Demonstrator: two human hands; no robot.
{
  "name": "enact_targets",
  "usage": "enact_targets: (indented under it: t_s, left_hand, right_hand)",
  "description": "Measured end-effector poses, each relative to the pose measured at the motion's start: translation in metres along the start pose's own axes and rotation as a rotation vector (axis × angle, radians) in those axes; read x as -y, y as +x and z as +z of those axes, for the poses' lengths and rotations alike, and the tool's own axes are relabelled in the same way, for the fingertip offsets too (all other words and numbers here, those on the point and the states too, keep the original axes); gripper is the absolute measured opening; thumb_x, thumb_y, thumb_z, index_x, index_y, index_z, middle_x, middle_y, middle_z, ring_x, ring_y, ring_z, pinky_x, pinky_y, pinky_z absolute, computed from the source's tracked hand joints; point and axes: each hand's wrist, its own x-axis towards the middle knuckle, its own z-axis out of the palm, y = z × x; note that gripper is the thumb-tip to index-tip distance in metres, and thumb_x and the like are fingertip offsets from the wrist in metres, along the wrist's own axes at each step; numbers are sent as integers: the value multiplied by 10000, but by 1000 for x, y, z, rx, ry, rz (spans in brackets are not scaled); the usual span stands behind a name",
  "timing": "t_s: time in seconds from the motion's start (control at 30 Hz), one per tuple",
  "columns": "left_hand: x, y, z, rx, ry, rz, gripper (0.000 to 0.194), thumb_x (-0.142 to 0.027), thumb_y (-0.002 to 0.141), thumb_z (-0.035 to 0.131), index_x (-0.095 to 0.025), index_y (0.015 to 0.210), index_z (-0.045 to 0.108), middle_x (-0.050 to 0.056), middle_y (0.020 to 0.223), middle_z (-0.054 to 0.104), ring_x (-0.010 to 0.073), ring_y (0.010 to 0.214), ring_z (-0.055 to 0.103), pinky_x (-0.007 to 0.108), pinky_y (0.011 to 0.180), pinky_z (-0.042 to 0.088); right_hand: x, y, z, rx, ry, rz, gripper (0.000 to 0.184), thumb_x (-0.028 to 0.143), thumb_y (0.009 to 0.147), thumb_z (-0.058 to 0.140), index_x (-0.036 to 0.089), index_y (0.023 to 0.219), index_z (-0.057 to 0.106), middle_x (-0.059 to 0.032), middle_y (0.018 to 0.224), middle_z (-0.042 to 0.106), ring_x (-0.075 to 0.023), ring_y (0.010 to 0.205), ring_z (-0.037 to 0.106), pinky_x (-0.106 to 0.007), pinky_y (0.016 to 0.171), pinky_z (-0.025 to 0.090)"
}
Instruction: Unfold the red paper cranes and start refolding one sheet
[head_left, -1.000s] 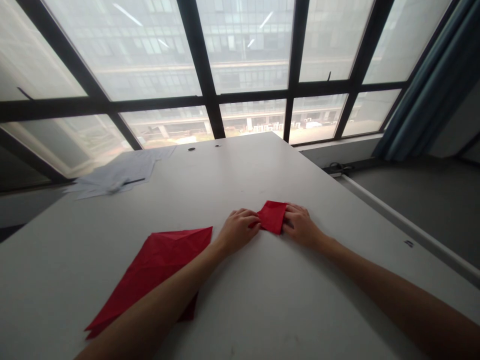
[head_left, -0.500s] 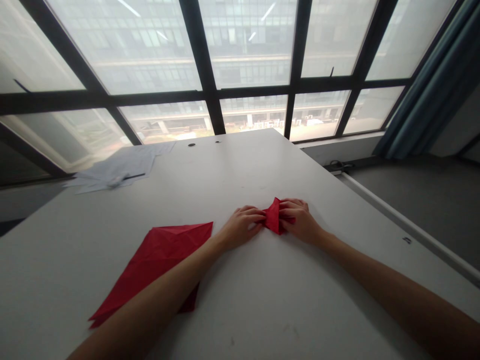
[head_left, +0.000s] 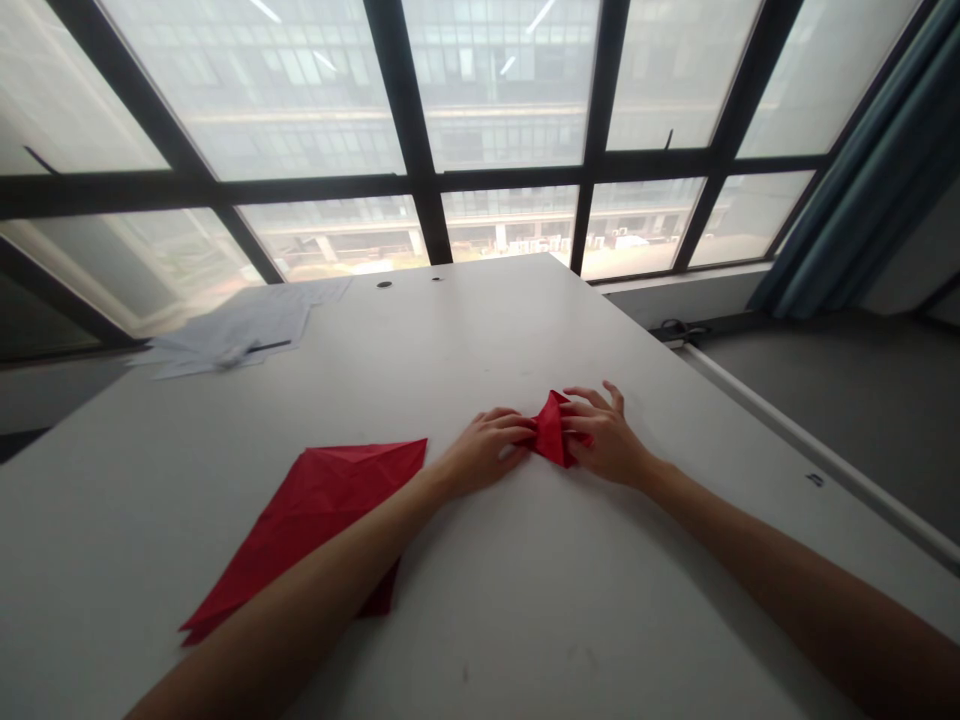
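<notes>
A small piece of folded red paper (head_left: 551, 430) lies on the white table between my two hands, with a raised, pointed flap in its middle. My left hand (head_left: 491, 445) pinches its left end, fingers closed over it. On the other side, my right hand (head_left: 600, 435) grips the right part between thumb and fingers, while its outer fingers are lifted and spread. The paper's right end is partly hidden behind those fingers. A larger sheet of red folded paper (head_left: 322, 510) lies flat to the left, partly covered by my left forearm.
Loose white papers (head_left: 225, 325) with a dark pen (head_left: 268, 346) on them lie at the table's far left. The white table (head_left: 487, 600) reaches to the windows (head_left: 502, 90). A blue curtain (head_left: 847, 200) hangs at the right, and a white rail (head_left: 810, 440) runs beside the table.
The outer fingers of my right hand have lifted and spread away from the small folded paper. My left hand stays at its left end, and the larger red sheet has not moved.
</notes>
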Motion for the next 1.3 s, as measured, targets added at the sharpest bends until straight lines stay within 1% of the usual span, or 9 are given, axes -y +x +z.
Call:
enact_targets:
  t_s: [0.07, 0.17, 0.27, 0.37, 0.6, 0.73, 0.87, 1.07, 1.3]
  left_hand:
    - [-1, 0, 0, 4, 0, -2, 253, -210, 913, 583, -298, 1130, 680, 22, 1251, 675, 227, 1248, 541, 400, 1067, 415]
    - [-1, -1, 0, 23, 6, -9, 253, -210, 907, 583, -285, 1136, 658, 32, 1261, 666, 238, 1281, 522, 414, 1078, 404]
    - [-2, -1, -1, 45, 6, -4, 320, -183, 900, 576, -291, 1197, 624, 30, 1272, 658, 235, 1278, 523, 417, 1092, 385]
    - [-3, -1, -1, 54, 12, 3, 370, -184, 906, 565, -297, 1258, 593, 33, 1319, 630, 236, 1293, 501, 417, 1107, 364]
    - [-3, 0, -3, 154, 66, 12, 358, -209, 949, 482, -295, 1291, 549, 14, 1449, 533, 252, 1386, 392, 448, 1131, 323]
    - [-1, 0, -2, 161, 57, 15, 360, -214, 955, 467, -288, 1302, 529, 26, 1424, 557, 252, 1359, 419, 453, 1118, 327]
    - [0, -1, 0, 150, 51, 26, 358, -211, 955, 465, -289, 1300, 525, 30, 1428, 549, 249, 1360, 411, 450, 1121, 320]
    - [0, -2, 0, 123, 41, 21, 330, -209, 948, 485, -301, 1256, 561, 24, 1425, 546, 242, 1354, 414, 435, 1114, 323]
    - [-1, -1, -2, 130, 33, 20, 329, -215, 953, 489, -290, 1264, 565, 30, 1423, 550, 240, 1352, 418, 427, 1122, 310]
  right_hand:
    - [-1, 0, 1, -7, 7, 23, 224, 218, 834, 640, 321, 1015, 720, -7, 1177, 716, -299, 1306, 481, -602, 1151, -9]
    - [-1, 1, 2, 4, 8, 40, 268, 253, 826, 666, 307, 1087, 698, -35, 1216, 700, -309, 1316, 472, -601, 1152, 13]
    - [-1, 0, 2, 33, 11, 26, 323, 229, 815, 663, 309, 1127, 686, -39, 1223, 694, -305, 1320, 472, -594, 1153, 29]
    - [0, 0, 2, 49, 2, 18, 322, 206, 817, 646, 312, 1118, 686, -36, 1227, 694, -302, 1330, 465, -598, 1148, 30]
    - [0, 0, 0, 91, -44, 19, 338, 204, 815, 636, 318, 1129, 686, -34, 1224, 693, -298, 1337, 458, -609, 1144, 32]
    - [-3, -1, 2, 123, -84, 31, 296, 180, 778, 633, 288, 1041, 717, -65, 1224, 683, -304, 1337, 451, -614, 1138, 63]
    - [-5, -2, 3, 172, -108, 8, 365, 132, 735, 615, 287, 1050, 714, -72, 1264, 661, -310, 1365, 414, -628, 1132, 65]
    - [-3, -2, 2, 198, -125, 1, 302, 226, 773, 651, 278, 1065, 705, -86, 1232, 659, -329, 1331, 423, -645, 1127, 73]
    - [2, -2, 2, 224, -208, -22, 335, 234, 819, 609, 278, 1145, 674, -97, 1248, 624, -328, 1312, 401, -650, 1129, 87]
